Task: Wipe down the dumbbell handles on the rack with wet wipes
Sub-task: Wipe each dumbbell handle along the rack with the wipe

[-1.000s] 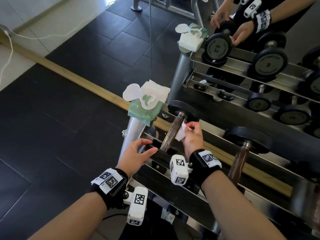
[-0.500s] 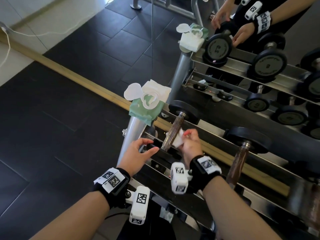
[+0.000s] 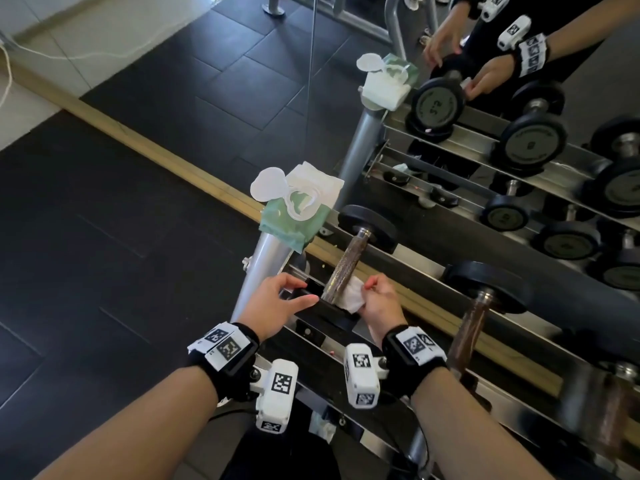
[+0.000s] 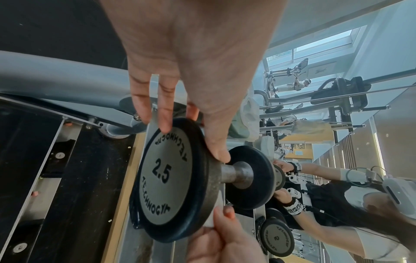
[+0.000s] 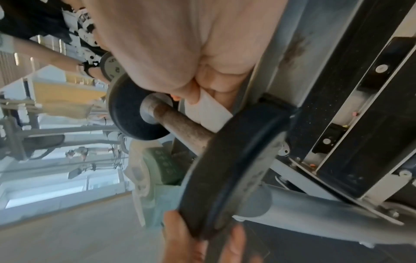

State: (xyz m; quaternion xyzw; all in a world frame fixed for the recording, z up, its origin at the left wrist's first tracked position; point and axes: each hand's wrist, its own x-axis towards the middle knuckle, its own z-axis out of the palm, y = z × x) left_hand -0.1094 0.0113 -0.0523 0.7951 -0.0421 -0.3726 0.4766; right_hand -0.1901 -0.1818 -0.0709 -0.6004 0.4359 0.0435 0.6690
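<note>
A 2.5 dumbbell lies in the rack's front-left slot, its knurled handle [image 3: 343,268] running away from me. My left hand [image 3: 294,292] grips the near plate [image 4: 166,178], with fingers on the plate's face and thumb behind its rim. My right hand [image 3: 375,296] pinches a white wet wipe [image 3: 352,296] and presses it on the handle's right side, close to the near plate. The right wrist view shows the wipe [image 5: 207,113] beside the handle [image 5: 180,124]. The underside of the handle is hidden.
A green wet-wipe pack [image 3: 294,213] with its lid open sits on the rack's grey post [image 3: 263,258]. A second dumbbell [image 3: 474,320] lies to the right. A mirror behind the rack reflects the dumbbells and my arms. Dark tiled floor lies to the left.
My right hand has slid the wipe down the handle toward the near plate. My left hand has stayed on the plate.
</note>
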